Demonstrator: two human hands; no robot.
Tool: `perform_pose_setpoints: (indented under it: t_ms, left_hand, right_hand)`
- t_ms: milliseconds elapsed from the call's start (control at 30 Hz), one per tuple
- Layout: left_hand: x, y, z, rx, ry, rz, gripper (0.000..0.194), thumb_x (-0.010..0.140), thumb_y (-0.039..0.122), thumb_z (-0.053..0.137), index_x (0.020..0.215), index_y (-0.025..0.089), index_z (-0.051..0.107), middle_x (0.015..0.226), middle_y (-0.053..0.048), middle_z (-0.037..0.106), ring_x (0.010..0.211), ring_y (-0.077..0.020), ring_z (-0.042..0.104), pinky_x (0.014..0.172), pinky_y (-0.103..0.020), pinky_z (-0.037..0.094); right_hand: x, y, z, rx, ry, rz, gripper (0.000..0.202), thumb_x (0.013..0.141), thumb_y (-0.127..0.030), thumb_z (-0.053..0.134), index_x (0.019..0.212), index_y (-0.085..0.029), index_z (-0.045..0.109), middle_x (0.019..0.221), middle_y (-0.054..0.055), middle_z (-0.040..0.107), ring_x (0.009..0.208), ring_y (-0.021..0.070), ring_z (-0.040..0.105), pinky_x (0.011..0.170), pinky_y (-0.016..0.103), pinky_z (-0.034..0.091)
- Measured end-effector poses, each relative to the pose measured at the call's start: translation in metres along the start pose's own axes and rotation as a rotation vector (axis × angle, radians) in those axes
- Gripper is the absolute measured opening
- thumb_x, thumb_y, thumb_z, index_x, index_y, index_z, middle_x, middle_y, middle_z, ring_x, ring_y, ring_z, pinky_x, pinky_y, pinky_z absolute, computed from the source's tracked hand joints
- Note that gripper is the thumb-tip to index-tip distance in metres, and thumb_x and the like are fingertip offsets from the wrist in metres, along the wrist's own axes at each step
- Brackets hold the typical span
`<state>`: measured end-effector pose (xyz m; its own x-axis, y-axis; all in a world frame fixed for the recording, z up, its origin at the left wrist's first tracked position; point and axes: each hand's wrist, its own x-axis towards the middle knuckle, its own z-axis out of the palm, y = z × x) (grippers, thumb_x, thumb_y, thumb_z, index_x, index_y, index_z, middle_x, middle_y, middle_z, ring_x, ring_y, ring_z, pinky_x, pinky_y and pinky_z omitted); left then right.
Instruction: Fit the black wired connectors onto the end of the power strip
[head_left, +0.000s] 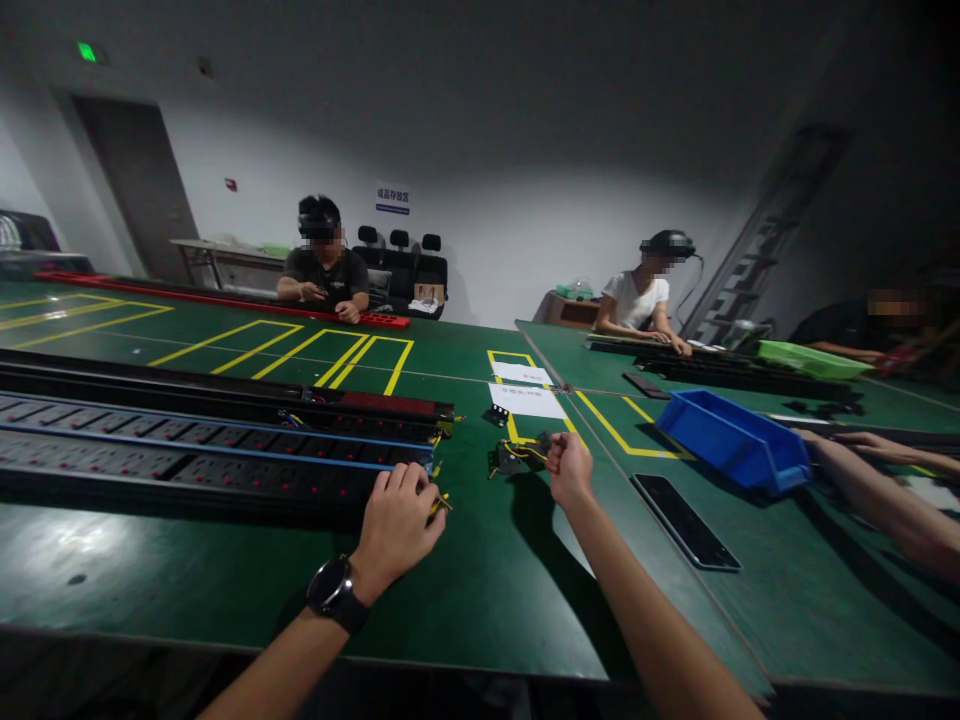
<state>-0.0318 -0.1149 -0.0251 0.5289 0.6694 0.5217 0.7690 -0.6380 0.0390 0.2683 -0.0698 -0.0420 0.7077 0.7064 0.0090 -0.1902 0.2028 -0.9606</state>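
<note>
My left hand (401, 520), with a watch on its wrist, is closed over the right end of the nearest long black power strip (285, 492). Yellow wire ends (440, 503) stick out by its thumb. Similar strips with rows of sockets and red dots lie behind it. To the right, my right hand (571, 468) is raised a little above the green table with its fingers pinched. At those fingertips is a small black part (541, 447); its exact kind is too small to tell. Beside it lies another black piece (507, 460) with yellow wire.
A small black block (498, 414) and white paper sheets (529, 400) lie beyond my hands. At right are a phone (686, 522), a blue bin (731, 440) and another person's arms (877, 480). Two people sit across the table (480, 580), near black strips and a green tray (810, 358).
</note>
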Motion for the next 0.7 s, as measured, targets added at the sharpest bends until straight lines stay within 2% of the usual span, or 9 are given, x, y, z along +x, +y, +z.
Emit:
perform_pose_setpoints:
  t_ms: [100, 233, 300, 367, 467, 567, 700]
  left_hand:
    - [0.0, 0.0, 0.0, -0.009, 0.002, 0.006, 0.019, 0.088, 0.038, 0.065, 0.088, 0.02, 0.071, 0.1, -0.008, 0.062, 0.097, -0.0254, 0.052, 0.082, -0.042, 0.039]
    - [-0.001, -0.001, -0.001, -0.005, -0.01, 0.011, 0.025, 0.09, 0.044, 0.064, 0.09, 0.02, 0.071, 0.101, -0.008, 0.061, 0.098, -0.026, 0.052, 0.084, -0.042, 0.039]
    - [-0.001, -0.001, -0.001, -0.001, -0.007, 0.011, 0.028, 0.09, 0.046, 0.064, 0.089, 0.02, 0.071, 0.101, -0.009, 0.061, 0.098, -0.0263, 0.052, 0.084, -0.042, 0.039]
    - [-0.001, -0.001, -0.001, -0.001, 0.001, 0.012, 0.029, 0.089, 0.048, 0.064, 0.089, 0.02, 0.071, 0.1, -0.009, 0.061, 0.098, -0.0265, 0.052, 0.084, -0.042, 0.039]
    - [0.0, 0.0, -0.002, 0.001, 0.003, 0.01, 0.028, 0.089, 0.047, 0.064, 0.089, 0.02, 0.071, 0.099, -0.009, 0.061, 0.097, -0.0263, 0.052, 0.084, -0.042, 0.04]
    - [0.0, 0.001, -0.002, 0.005, -0.007, 0.0, 0.026, 0.09, 0.045, 0.063, 0.089, 0.02, 0.072, 0.099, -0.009, 0.061, 0.098, -0.0263, 0.052, 0.084, -0.042, 0.039]
    - [0.001, 0.001, -0.002, 0.003, -0.014, -0.014, 0.026, 0.089, 0.044, 0.063, 0.088, 0.02, 0.072, 0.099, -0.009, 0.061, 0.098, -0.0264, 0.053, 0.084, -0.042, 0.039]
  right_hand:
    - [-0.006, 0.005, 0.005, -0.154, -0.071, -0.037, 0.025, 0.083, -0.04, 0.05, 0.065, -0.022, 0.05, 0.045, -0.008, 0.032, 0.04, 0.0091, 0.023, 0.039, 0.024, 0.018]
    - [-0.019, 0.01, 0.01, -0.334, -0.206, -0.129, 0.024, 0.075, -0.037, 0.068, 0.061, -0.019, 0.059, 0.054, -0.001, 0.052, 0.052, 0.0126, 0.042, 0.049, 0.025, 0.026]
    - [-0.027, 0.012, 0.011, -0.56, -0.245, -0.262, 0.022, 0.076, -0.038, 0.072, 0.067, -0.02, 0.064, 0.065, 0.002, 0.061, 0.062, 0.0156, 0.051, 0.055, 0.026, 0.028]
    - [-0.034, 0.013, 0.012, -0.849, -0.275, -0.394, 0.022, 0.082, -0.043, 0.07, 0.077, -0.023, 0.067, 0.076, 0.005, 0.067, 0.07, 0.0182, 0.057, 0.059, 0.027, 0.029]
    - [-0.041, 0.016, 0.015, -1.102, -0.309, -0.47, 0.022, 0.086, -0.046, 0.066, 0.084, -0.024, 0.068, 0.088, 0.008, 0.071, 0.077, 0.0209, 0.061, 0.061, 0.028, 0.031]
    - [-0.045, 0.018, 0.017, -1.167, -0.339, -0.481, 0.019, 0.085, -0.041, 0.068, 0.076, -0.023, 0.066, 0.084, 0.007, 0.07, 0.075, 0.0203, 0.06, 0.061, 0.027, 0.03]
    - [-0.043, 0.016, 0.016, -1.133, -0.337, -0.471, 0.015, 0.082, -0.03, 0.067, 0.069, -0.023, 0.067, 0.074, 0.005, 0.068, 0.068, 0.0183, 0.058, 0.059, 0.027, 0.027]
